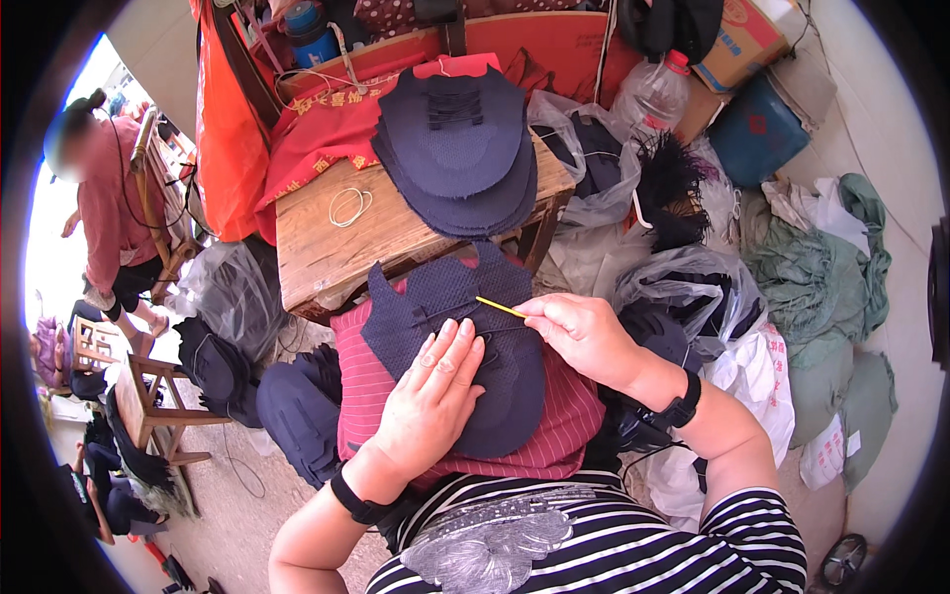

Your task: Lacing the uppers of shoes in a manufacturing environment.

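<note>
A dark navy textured fabric piece, shaped like a shoe upper (515, 396), lies across my lap on a maroon striped cloth (358, 421). My left hand (435, 391) rests flat on it, fingers extended and close together, pressing the fabric. Pinched in my right hand (579, 332) is a thin yellow rod (498, 306), its far tip at the fabric near a dark cord running across the piece. Whether the tip passes into the cloth is too small to tell. Just beyond, a stack of similar navy pieces (450, 148) sits on the wooden bench (327, 238), the top one laced with dark cord.
A loop of pale cord (349, 207) lies on the bench. More navy pieces (297, 411) are piled at my left. To the right are plastic bags (683, 272), black fringe (673, 193), green cloth (816, 267) and a clear jug (653, 94). Another person (119, 198) stands far left.
</note>
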Tool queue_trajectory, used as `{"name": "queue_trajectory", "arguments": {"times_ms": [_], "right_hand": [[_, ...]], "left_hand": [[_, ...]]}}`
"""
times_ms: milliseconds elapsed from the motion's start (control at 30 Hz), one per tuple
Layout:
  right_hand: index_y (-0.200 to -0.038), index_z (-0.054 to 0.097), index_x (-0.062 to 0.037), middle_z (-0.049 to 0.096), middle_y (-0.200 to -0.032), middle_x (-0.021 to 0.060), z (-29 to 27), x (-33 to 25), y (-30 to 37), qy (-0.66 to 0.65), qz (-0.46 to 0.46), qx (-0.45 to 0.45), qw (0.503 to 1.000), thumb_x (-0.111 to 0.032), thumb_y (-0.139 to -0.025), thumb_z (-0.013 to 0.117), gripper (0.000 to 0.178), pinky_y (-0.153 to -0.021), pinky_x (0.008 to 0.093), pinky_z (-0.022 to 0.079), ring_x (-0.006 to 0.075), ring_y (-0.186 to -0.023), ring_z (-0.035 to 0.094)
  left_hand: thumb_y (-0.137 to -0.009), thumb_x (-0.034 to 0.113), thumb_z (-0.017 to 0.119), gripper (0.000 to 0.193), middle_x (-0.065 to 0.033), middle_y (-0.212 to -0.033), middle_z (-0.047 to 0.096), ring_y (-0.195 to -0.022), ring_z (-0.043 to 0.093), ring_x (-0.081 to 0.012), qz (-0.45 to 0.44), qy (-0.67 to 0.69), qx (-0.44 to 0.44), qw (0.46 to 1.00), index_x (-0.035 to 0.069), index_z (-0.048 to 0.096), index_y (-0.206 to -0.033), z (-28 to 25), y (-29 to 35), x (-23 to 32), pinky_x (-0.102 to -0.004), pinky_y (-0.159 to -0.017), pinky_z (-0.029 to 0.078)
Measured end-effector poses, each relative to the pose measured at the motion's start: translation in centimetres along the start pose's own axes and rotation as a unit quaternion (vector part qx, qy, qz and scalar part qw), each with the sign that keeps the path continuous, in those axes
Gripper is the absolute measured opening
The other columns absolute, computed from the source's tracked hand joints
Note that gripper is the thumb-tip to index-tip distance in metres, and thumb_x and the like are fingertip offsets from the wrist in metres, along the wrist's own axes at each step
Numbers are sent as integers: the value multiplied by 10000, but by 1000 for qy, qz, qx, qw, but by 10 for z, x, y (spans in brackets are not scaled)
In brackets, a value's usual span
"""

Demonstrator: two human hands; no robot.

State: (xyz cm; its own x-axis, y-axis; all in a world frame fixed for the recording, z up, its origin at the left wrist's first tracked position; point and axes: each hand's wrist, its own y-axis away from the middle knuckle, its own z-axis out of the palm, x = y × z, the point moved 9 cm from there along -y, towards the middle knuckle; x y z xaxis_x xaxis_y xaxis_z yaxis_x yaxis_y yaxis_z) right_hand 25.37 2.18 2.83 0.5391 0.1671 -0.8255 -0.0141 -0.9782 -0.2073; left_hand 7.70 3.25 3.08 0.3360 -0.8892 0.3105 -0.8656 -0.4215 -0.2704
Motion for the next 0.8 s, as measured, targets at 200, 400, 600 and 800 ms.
{"name": "queue_trajectory", "arguments": {"times_ms": [200,400,600,800], "right_hand": [[-1092,710,0,745,-973,140,0,12,2,67,-58,-77,993,-37,-941,640,171,-812,401,575,317,-905,723],[-1055,712,-9,721,-903,125,-4,16,-20,81,-183,-155,967,-37,-890,669,173,-778,404,557,306,-868,694],[-1039,657,-30,676,-898,122,16,-2,-43,71,-240,-164,954,-64,-897,690,149,-752,419,543,328,-845,672],[-1050,526,-34,674,-824,123,44,15,-51,-93,51,-186,977,-138,-1010,640,159,-657,373,528,225,-716,683]], "left_hand": [[-849,107,750,623,-212,-1540,478,-1454,442,-374,-4,22,-15,1000,-38,555,-1423,0,-3,-1,-456,-1207,384],[-830,108,765,625,-199,-1535,488,-1456,437,-384,0,31,-27,999,-30,571,-1408,0,-5,-3,-472,-1202,389],[-805,93,768,624,-200,-1523,495,-1448,439,-406,9,38,-25,999,-33,585,-1388,-2,-7,-3,-490,-1199,392],[-799,78,772,612,-206,-1507,508,-1433,455,-411,-3,46,-6,999,-35,594,-1374,-4,-1,-6,-494,-1191,401]]}}
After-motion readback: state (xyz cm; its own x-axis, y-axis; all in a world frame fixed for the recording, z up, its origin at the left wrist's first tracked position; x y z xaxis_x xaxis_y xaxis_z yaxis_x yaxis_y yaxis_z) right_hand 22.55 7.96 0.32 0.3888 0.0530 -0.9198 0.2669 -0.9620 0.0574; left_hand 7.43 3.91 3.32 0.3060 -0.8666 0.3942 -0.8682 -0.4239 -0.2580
